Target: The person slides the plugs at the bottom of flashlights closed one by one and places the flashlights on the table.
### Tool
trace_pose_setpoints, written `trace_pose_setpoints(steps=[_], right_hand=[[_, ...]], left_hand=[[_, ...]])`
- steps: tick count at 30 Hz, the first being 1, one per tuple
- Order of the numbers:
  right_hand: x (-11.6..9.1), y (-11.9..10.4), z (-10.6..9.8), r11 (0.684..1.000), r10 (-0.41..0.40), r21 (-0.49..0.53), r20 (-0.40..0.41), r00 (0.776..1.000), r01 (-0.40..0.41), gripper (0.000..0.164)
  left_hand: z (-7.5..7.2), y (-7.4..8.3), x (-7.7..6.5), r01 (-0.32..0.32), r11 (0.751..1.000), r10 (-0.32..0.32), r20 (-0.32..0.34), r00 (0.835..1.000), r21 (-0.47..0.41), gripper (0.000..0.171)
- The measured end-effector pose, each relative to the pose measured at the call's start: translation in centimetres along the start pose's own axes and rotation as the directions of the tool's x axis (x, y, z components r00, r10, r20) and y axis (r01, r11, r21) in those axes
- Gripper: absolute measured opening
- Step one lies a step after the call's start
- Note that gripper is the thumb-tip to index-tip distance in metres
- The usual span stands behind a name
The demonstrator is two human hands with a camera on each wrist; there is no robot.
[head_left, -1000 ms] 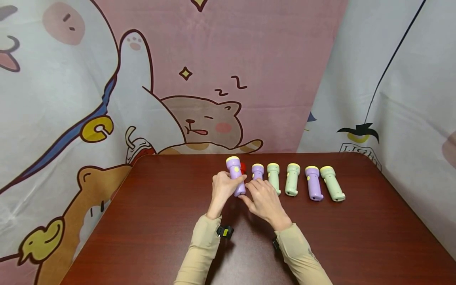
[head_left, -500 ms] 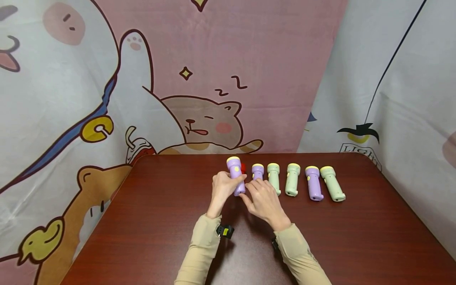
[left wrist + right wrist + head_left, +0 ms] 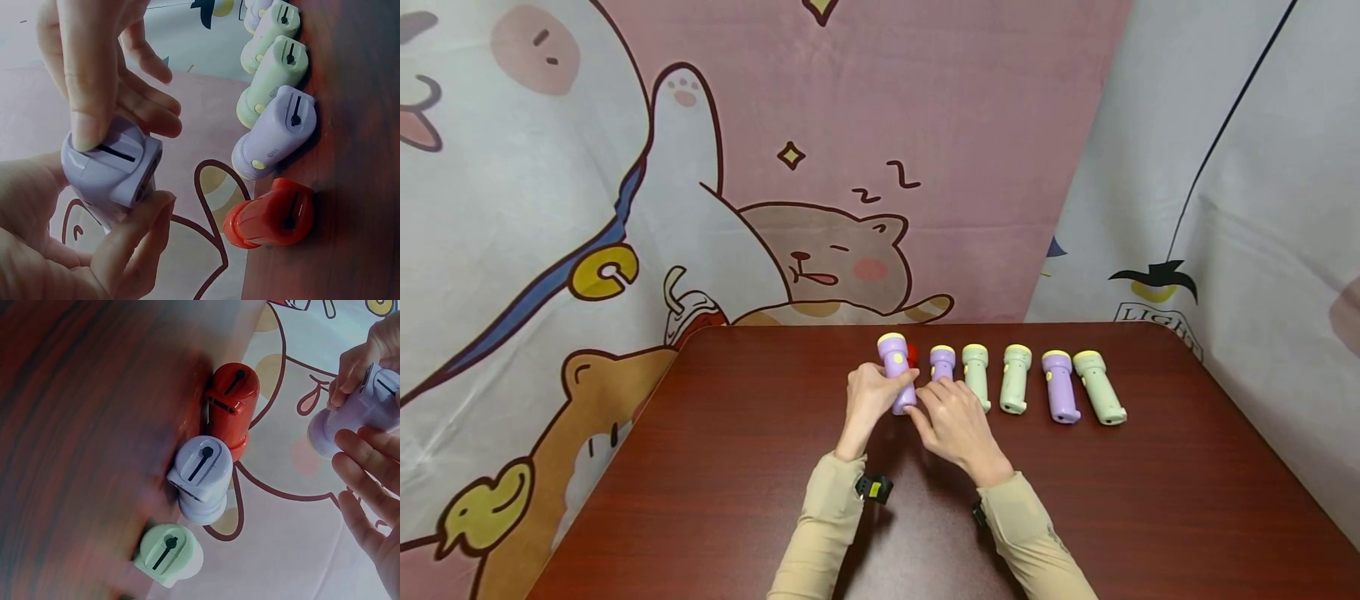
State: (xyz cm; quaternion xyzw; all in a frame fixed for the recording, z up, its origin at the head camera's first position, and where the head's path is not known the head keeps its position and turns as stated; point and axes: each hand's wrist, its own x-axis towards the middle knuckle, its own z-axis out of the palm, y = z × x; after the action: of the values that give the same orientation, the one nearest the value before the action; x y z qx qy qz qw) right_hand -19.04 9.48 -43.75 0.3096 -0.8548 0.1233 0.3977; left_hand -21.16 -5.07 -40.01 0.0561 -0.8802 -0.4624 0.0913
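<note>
My left hand (image 3: 868, 390) grips a purple flashlight (image 3: 895, 360) with a yellow lens rim and button, fingers and thumb wrapped around its barrel. It is raised and tilted, with its lens end pointing away. My right hand (image 3: 958, 425) is beside it, the thumb pressing the flashlight's tail end. In the left wrist view that thumb (image 3: 87, 128) lies at one end of a dark slot in the tail cap (image 3: 119, 153), and the other fingers extend past it loosely. Behind the held flashlight, a red flashlight (image 3: 269, 212) is mostly hidden in the head view.
To the right on the brown table (image 3: 737, 467), a row holds a purple flashlight (image 3: 942, 358) partly behind my right hand, two green flashlights (image 3: 975, 367) (image 3: 1016, 379), another purple flashlight (image 3: 1060, 387) and a slanted green flashlight (image 3: 1101, 387). A cartoon cloth (image 3: 985, 167) hangs behind.
My right thumb has shifted slightly up on the flashlight's tail end. My left hand keeps its grip, and the row of flashlights stays as it was.
</note>
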Motion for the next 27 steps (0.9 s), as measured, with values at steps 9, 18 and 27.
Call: trace_pose_setpoints(steps=[9,18,27], right_hand=[[-0.15,0.06,0.06,1.0,0.013,0.01,0.015,1.0,-0.013,0.026],[-0.56,0.14,0.1,0.997,0.073,0.03,0.084,0.994,-0.076,0.029],[-0.76,0.48,0.1,0.993,0.101,0.052,0.108,0.989,-0.108,0.029]], left_hand=[[0.17,-0.21,0.03,0.011,1.0,-0.011,0.007,1.0,-0.004,0.046],[0.35,-0.42,0.02,0.012,1.0,-0.012,0.019,1.0,-0.013,0.045],[-0.03,-0.54,0.9,0.018,1.0,-0.018,0.007,1.0,-0.015,0.046]])
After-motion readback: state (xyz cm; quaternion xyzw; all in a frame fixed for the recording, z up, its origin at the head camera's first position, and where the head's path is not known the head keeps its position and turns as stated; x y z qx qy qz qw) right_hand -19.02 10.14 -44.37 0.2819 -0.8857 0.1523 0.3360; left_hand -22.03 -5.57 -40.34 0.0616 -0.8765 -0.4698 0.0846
